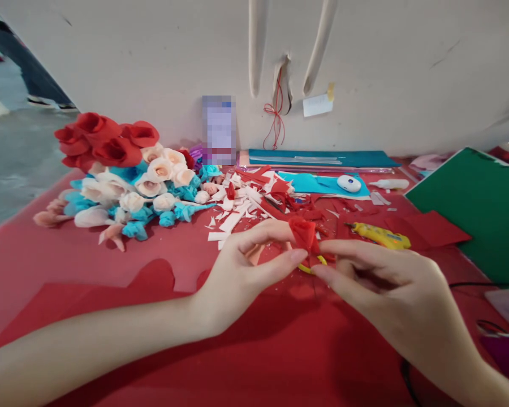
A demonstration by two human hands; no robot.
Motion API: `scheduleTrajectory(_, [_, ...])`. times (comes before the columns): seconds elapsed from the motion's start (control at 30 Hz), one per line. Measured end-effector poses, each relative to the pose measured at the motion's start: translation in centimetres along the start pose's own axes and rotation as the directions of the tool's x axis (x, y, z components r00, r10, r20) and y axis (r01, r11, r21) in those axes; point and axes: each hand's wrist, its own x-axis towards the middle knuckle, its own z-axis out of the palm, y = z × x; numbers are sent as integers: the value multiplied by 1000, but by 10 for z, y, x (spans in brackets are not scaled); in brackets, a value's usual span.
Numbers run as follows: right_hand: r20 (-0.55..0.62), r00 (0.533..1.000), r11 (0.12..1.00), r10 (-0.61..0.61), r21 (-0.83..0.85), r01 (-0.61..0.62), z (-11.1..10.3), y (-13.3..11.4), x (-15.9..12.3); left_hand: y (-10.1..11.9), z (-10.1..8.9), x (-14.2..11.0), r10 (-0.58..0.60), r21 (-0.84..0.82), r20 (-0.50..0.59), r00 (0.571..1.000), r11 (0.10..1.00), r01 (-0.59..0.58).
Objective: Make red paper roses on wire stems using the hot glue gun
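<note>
A small red paper flower (304,233) is held up over the table between both hands. My left hand (246,265) pinches its side and lower part between thumb and fingers. From the other side, my right hand (385,277) closes its thumb and index finger on the narrow base of the same flower. Behind the fingertips, partly hidden, shows a yellow ring-shaped edge (321,260), perhaps scissor handles. Red paper sheets (89,305) lie under and in front of the hands.
Finished red, white and blue paper flowers (119,186) are heaped at the left. White and red scraps (237,212) lie beyond my hands. A yellow glue gun (382,234), a white mouse-shaped object (348,183) and a green sheet (475,215) are at the right. A wall (173,56) rises behind.
</note>
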Motion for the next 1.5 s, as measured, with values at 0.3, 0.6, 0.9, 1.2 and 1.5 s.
scheduleTrajectory(0.3, [-78, 995, 998, -64, 11, 65, 2, -2, -3, 0, 1, -2, 38, 59, 17, 999, 997, -39])
scheduleTrajectory(0.6, [31, 998, 939, -60, 341, 46, -9, -1, -12, -2, 0, 1, -6, 58, -33, 999, 998, 8])
scheduleTrajectory(0.9, [159, 981, 836, 116, 517, -182, -7, 4, -3, -2, 0, 0, -29, -5, -30, 999, 1000, 29])
scheduleTrajectory(1.2, [331, 938, 875, 103, 418, -244, -3, 1, 0, -2, 1, -2, -66, 3, 8, 998, 998, 66])
scheduleTrajectory(1.5, [372, 921, 854, 110, 439, -280, -1, 3, 0, 1, 1, -3, -63, 91, 65, 996, 994, 57])
